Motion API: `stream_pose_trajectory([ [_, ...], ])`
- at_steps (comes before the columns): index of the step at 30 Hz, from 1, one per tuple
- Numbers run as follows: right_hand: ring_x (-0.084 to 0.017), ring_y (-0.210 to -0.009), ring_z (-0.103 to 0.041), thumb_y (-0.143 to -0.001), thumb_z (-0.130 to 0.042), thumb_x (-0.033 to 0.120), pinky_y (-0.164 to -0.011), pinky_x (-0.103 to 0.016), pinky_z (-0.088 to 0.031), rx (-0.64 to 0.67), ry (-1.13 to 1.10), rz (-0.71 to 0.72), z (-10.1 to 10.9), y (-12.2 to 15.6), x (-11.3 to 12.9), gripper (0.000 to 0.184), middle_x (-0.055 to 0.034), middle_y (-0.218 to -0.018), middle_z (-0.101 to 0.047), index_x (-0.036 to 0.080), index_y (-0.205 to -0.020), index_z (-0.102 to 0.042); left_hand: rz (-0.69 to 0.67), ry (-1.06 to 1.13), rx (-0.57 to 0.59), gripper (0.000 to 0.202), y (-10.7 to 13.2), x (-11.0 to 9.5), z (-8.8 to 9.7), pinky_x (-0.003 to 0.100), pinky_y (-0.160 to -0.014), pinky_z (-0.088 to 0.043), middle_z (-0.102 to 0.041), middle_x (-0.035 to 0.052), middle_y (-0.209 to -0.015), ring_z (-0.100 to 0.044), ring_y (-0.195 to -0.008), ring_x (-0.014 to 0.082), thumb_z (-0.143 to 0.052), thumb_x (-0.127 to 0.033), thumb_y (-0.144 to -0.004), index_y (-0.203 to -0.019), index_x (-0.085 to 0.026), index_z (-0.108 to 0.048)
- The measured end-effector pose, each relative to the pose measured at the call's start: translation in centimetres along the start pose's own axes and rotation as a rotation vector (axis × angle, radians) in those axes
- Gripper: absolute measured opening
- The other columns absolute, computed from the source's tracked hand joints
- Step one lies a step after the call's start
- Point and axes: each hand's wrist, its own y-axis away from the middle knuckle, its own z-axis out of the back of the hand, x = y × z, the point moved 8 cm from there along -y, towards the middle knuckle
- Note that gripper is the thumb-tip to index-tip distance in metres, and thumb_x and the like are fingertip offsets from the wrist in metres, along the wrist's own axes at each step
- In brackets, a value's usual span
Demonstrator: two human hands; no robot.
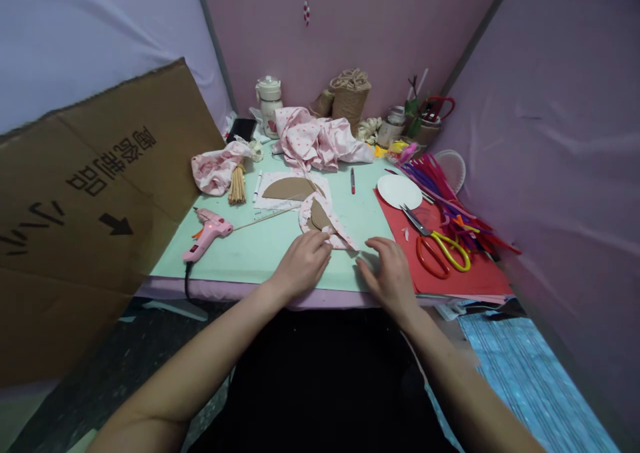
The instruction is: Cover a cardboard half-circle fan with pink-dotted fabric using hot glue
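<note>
A cardboard half-disc wrapped in pink dotted fabric [323, 218] lies near the front of the mint green table [260, 249]. My left hand [300, 263] rests on its near edge with fingers curled, pressing the fabric down. My right hand [387, 273] lies just right of the piece's pointed corner, fingers bent on the table, touching or pinching the tip. A second bare cardboard half-disc [289, 189] lies on white paper behind it.
A pink glue gun [207, 231] lies at left, with a thin stick beside it. Scissors [437, 246] lie on red paper [450, 276], next to a white disc [399, 191] and pipe cleaners [440, 186]. Crumpled pink fabric [315, 139], jars and twine stand behind. A large cardboard sheet [85, 206] leans at left.
</note>
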Motion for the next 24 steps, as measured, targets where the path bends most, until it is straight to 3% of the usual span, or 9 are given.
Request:
stream_pose_trajectory([
  [6,-0.030,-0.099,-0.062,-0.083,-0.066,0.032,-0.087,-0.047,-0.050,0.218,-0.139,-0.160,-4.0,-2.5,-2.2,0.039,-0.0125,-0.105,-0.069,0.018,-0.119,-0.057,-0.004,-0.005,0.087,0.026,-0.8,0.0,-2.1,0.039,-0.092,-0.052,-0.068,0.0116,-0.110,-0.062,-0.106,0.0231,-0.041,-0.020,-0.101,-0.106,-0.014,-0.065],
  [9,-0.027,-0.093,-0.063,-0.082,-0.066,0.031,-0.085,-0.044,-0.050,0.239,-0.207,-0.217,-4.8,-3.2,-2.4,0.038,-0.0099,-0.099,-0.070,0.019,-0.118,-0.058,-0.010,-0.005,0.107,0.027,-0.9,0.1,-2.2,0.040,-0.093,-0.052,-0.068,0.0123,-0.113,-0.061,-0.107,0.0236,-0.041,-0.021,-0.102,-0.110,-0.013,-0.065],
  [17,-0.021,-0.081,-0.064,-0.081,-0.067,0.034,-0.079,-0.039,-0.050,0.232,-0.346,-0.327,-5.2,-3.6,-3.4,0.035,-0.0057,-0.091,-0.069,0.020,-0.112,-0.060,0.046,0.040,0.178,0.031,-1.5,0.4,-2.0,0.039,-0.094,-0.050,-0.065,0.0107,-0.120,-0.060,-0.108,0.0223,-0.038,-0.027,-0.104,-0.117,-0.016,-0.064],
  [24,-0.020,-0.081,-0.064,-0.081,-0.062,0.031,-0.075,-0.038,-0.052,0.111,-0.322,-0.308,-3.1,-4.1,-3.6,0.028,-0.0104,-0.110,-0.063,0.021,-0.108,-0.061,0.028,-0.036,0.190,0.032,-1.3,0.4,-2.8,0.041,-0.097,-0.048,-0.062,0.0122,-0.126,-0.056,-0.115,0.0250,-0.039,-0.025,-0.103,-0.125,-0.015,-0.060],
])
